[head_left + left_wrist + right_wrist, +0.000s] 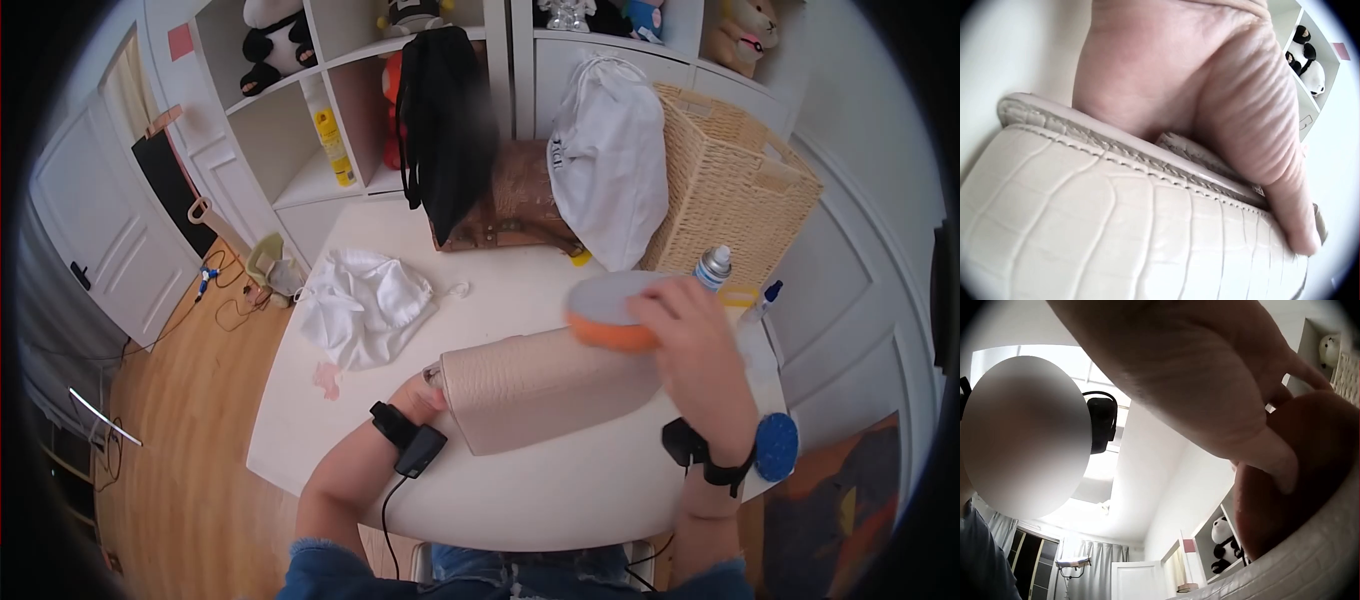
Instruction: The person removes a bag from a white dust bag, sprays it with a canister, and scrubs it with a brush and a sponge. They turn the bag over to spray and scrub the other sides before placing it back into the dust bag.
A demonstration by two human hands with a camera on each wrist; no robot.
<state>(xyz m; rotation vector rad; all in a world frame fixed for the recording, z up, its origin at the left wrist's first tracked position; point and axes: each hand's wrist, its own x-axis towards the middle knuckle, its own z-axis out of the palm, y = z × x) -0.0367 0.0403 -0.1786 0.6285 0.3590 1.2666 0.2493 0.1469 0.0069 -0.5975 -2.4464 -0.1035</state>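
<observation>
A beige bag with a crocodile-like texture (pixel 550 390) lies across the white table. The left hand (pixel 1191 81) is at the bag's left end, its fingers inside the opening and its thumb over the edge of the beige leather (pixel 1147 219), gripping it. Above the bag's right part, the right hand (pixel 695 355) holds a round pad, grey on top and orange below (pixel 612 338). In the right wrist view the thumb and fingers curl round the pad (pixel 1297 469), close to the bag's surface (pixel 1291 550); whether they touch is unclear.
A white cloth pouch (pixel 365 305) lies at the left. Behind stand a brown bag (pixel 520 190), black (pixel 445 130) and white bags (pixel 612 160), and a wicker basket (pixel 725 190). A spray can (pixel 713 268) and blue disc (pixel 776 447) are at the right.
</observation>
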